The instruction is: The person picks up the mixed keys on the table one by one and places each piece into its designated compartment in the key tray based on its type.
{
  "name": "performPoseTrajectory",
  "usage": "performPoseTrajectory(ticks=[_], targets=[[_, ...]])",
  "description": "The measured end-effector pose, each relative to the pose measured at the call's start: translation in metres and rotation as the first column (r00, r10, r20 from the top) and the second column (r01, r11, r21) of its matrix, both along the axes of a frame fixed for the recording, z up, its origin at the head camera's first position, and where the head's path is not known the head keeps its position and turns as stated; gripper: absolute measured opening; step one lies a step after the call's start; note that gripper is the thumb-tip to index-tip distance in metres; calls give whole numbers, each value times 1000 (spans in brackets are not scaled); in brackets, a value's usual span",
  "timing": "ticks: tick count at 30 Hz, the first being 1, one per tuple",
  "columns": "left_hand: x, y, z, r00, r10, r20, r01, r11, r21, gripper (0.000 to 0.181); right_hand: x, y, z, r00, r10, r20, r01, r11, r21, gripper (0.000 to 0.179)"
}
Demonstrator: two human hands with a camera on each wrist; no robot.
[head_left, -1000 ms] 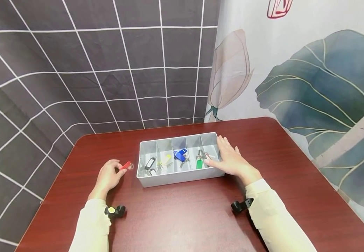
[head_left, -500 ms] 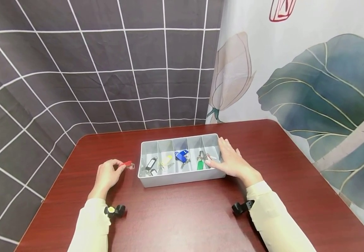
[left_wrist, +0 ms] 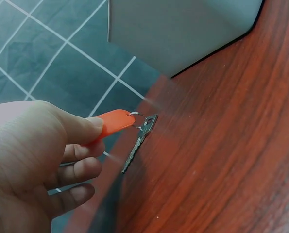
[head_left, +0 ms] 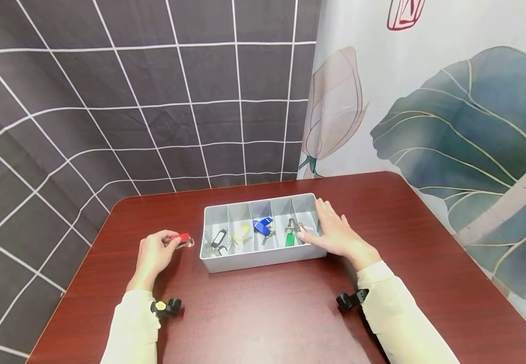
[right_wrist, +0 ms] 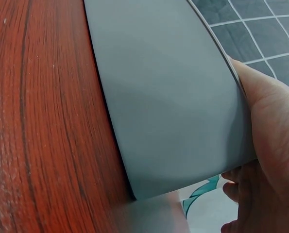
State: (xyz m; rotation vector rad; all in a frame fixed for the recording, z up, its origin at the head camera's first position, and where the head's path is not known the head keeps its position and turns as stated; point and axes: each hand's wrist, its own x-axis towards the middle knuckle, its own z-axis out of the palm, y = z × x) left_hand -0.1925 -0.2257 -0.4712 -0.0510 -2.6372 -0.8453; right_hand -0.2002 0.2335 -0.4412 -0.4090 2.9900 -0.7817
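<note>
My left hand (head_left: 155, 255) pinches a red key tag (left_wrist: 116, 121) between thumb and index finger, left of a grey divided tray (head_left: 263, 259). From the tag's ring hangs a key (left_wrist: 140, 143), close over the table in the left wrist view. My right hand (head_left: 341, 233) holds the tray's right end, thumb over the rim and fingers along the outer side. Inside, tagged keys lie sorted by compartment: black tags (head_left: 219, 237), a yellow tag (head_left: 243, 232), blue tags (head_left: 262, 226) and a green tag (head_left: 290, 239). In the rightmost compartment, a key with some red (head_left: 303, 227) lies near my thumb.
The tray stands on a dark red wooden table (head_left: 254, 313). Behind the table hang a grey grid-patterned curtain (head_left: 154, 101) and a white cloth with a lotus print (head_left: 427, 126). A black wrist camera (head_left: 166, 306) is strapped to each sleeve.
The red tag has turned slightly in my left fingers, and its key now shows beneath it. My right hand keeps its place on the tray; the head view has shifted a little.
</note>
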Motion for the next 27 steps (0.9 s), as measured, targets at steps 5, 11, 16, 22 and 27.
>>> performPoseTrajectory(ticks=[5,11,16,22,27], targets=[[-1,1,3,999,5,-36,-5,1000,0,10,1,0,1,1000,-5,7,5,1000,4,115],[-2,0,9,998,23,-60,-23,1000,8,12,1,0,1,1000,-7,15,7,1000,4,116],[-1,2,19,995,51,-89,-48,998,40,15,-2,-2,5,1000,-2,5,2,1000,-10,116],[2,4,24,985,77,-155,-66,995,76,14,-1,-1,4,1000,3,12,-3,1000,1,117],[5,9,34,974,78,-214,-57,993,102,13,0,-1,3,1000,3,15,-3,1000,-7,117]])
